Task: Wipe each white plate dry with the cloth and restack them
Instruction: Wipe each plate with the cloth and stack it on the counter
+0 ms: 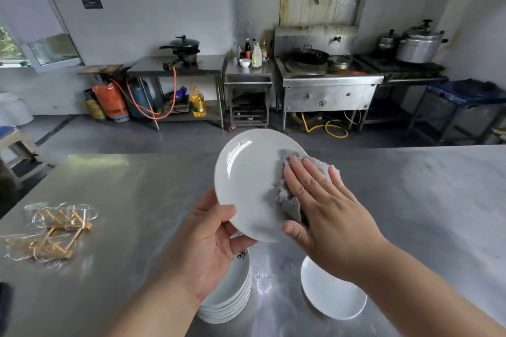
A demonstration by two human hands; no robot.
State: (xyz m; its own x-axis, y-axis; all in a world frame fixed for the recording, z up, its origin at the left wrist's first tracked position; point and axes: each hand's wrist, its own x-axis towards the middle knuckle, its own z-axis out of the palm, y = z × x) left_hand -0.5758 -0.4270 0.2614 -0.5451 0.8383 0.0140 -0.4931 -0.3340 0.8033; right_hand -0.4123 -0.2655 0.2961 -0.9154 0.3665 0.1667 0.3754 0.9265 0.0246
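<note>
My left hand (210,238) grips the lower left rim of a white plate (246,180), held tilted above the steel table (137,200). Flat on the plate's right side, my right hand (320,205) presses a grey cloth (290,200) with straight fingers. Below my left wrist stands a stack of several white plates (232,295). A single white plate (331,295) lies on the table to the right of the stack, partly under my right forearm.
A pile of clear packets with gold pieces (52,230) lies at the table's left. Small water drops (262,279) sit between the stack and the single plate. Across the floor stand a wok stove (328,85), steel side tables and gas cylinders (139,98).
</note>
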